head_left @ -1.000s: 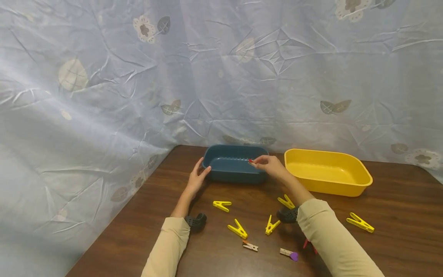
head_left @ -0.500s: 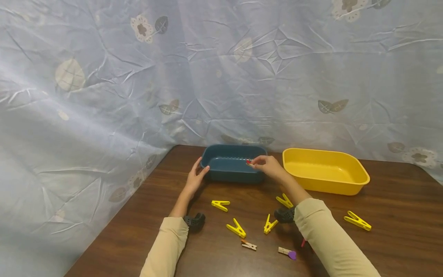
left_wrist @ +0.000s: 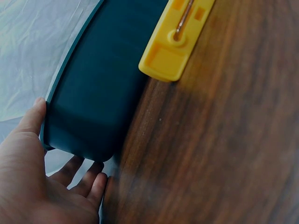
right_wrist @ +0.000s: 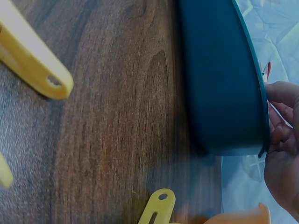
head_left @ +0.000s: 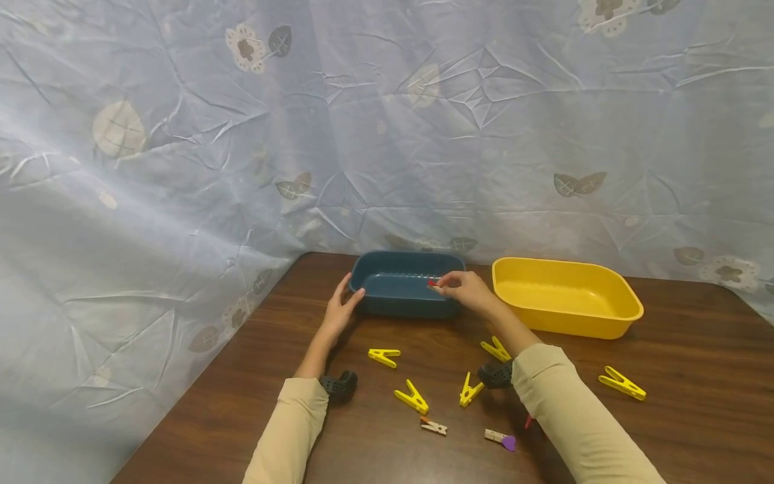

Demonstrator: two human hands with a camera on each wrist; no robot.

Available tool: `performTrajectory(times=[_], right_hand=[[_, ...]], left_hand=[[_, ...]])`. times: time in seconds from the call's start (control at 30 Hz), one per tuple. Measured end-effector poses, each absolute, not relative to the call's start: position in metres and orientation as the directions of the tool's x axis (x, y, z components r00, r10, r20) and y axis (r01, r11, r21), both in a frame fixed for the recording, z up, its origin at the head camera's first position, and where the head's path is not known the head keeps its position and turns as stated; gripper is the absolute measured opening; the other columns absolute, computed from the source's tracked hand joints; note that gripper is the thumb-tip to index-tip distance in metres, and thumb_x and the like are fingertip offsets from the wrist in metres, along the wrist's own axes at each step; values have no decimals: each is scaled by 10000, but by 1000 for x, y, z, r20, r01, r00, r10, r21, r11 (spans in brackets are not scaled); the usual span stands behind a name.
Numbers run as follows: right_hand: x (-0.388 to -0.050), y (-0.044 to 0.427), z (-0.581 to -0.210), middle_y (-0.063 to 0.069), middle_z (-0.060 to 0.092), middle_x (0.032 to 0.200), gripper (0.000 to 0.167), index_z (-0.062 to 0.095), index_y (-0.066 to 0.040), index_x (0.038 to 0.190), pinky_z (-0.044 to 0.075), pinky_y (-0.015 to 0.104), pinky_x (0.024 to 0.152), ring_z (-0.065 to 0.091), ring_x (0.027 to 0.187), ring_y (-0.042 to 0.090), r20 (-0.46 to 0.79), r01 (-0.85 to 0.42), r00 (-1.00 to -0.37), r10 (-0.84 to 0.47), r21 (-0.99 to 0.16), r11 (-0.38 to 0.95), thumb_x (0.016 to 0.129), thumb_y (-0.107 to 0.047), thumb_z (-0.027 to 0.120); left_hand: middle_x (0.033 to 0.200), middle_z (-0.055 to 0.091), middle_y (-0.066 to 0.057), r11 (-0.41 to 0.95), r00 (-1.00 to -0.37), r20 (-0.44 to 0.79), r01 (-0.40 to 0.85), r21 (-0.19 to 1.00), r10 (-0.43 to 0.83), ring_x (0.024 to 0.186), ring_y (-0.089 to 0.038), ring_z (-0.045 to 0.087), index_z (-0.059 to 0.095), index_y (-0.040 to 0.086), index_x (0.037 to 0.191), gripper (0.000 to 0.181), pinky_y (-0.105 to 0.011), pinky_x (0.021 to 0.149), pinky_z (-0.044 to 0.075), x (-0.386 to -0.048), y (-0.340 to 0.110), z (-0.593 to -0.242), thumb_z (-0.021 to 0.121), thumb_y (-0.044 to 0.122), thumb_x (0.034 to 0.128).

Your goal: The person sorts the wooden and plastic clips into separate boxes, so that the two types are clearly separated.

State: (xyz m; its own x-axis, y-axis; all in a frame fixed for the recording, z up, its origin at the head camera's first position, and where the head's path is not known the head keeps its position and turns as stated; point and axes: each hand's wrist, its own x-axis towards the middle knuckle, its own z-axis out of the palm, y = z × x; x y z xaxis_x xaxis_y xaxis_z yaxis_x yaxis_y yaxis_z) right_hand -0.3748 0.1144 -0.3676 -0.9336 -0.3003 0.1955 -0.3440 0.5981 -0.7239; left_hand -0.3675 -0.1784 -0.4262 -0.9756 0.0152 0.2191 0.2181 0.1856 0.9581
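My right hand (head_left: pixel 468 290) pinches a small wooden clothespin with a red end (head_left: pixel 433 285) over the right part of the dark blue tub (head_left: pixel 406 307). In the right wrist view, the clothespin's red tip (right_wrist: pixel 269 68) shows just past the tub's rim. My left hand (head_left: pixel 340 310) touches the tub's left end, its thumb at the near corner and its fingers spread along the end wall. The left wrist view shows the thumb at the rim and the other fingers (left_wrist: pixel 83 179) extended by the end wall. Nothing lying inside the tub is visible.
A yellow tub (head_left: pixel 571 324) stands to the right. Several yellow pegs lie on the wooden table, including one at the left (head_left: pixel 383 357) and one at the right (head_left: pixel 623 383). Two wooden clothespins lie nearest, one orange-tipped (head_left: pixel 434 426), one purple-ended (head_left: pixel 500 439). A red piece (head_left: pixel 529 421) is partly behind the right sleeve.
The head view has shifted slightly. My right hand, with the clothespin, stays over the blue tub with little visible movement, and my left hand remains at the tub's left end.
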Motion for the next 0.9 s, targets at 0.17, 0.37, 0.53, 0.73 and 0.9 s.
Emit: performTrajectory(times=[0.17, 0.37, 0.53, 0.73, 0.9], right_hand=[[-375, 115, -368, 157, 628, 1060, 194, 659, -14, 1019, 454, 409, 802, 572, 966, 293, 193, -342, -934, -300, -722, 601, 869, -135, 636], [-378, 116, -370, 156, 622, 1067, 194, 660, -18, 1017, 455, 411, 797, 561, 980, 298, 191, -344, -933, -306, -725, 597, 873, -146, 632], [-379, 117, -371, 152, 618, 1072, 190, 656, -21, 1024, 454, 414, 801, 561, 976, 293, 187, -340, -933, -306, -731, 591, 877, -137, 624], [-375, 118, -368, 138, 613, 1068, 196, 643, -19, 1048, 453, 418, 821, 569, 959, 282, 193, -346, -931, -309, -734, 584, 876, -110, 618], [-375, 118, -368, 129, 615, 1053, 201, 637, -17, 1058, 456, 412, 829, 575, 951, 273, 199, -348, -931, -306, -742, 573, 872, -90, 620]], left_hand=[[1414, 308, -218, 189, -975, 224, 222, 957, 13, 1271, -347, 330, 242, 160, 1461, 672, -490, 997, 292, -368, -178, -426, 568, 365, 910], [1417, 275, -256, 165, -976, 217, 219, 962, 32, 1276, -383, 303, 225, 128, 1464, 668, -517, 996, 275, -363, -179, -422, 564, 319, 921], [1414, 261, -280, 154, -979, 201, 205, 966, 47, 1280, -400, 282, 208, 82, 1461, 647, -522, 1001, 260, -348, -175, -406, 548, 250, 938], [1416, 256, -283, 159, -980, 191, 196, 968, 46, 1283, -402, 276, 209, 82, 1461, 627, -515, 1004, 261, -340, -172, -397, 537, 216, 945], [1415, 257, -284, 151, -980, 194, 199, 968, 51, 1279, -405, 281, 209, 79, 1461, 636, -521, 1001, 262, -342, -173, -399, 544, 226, 941]])
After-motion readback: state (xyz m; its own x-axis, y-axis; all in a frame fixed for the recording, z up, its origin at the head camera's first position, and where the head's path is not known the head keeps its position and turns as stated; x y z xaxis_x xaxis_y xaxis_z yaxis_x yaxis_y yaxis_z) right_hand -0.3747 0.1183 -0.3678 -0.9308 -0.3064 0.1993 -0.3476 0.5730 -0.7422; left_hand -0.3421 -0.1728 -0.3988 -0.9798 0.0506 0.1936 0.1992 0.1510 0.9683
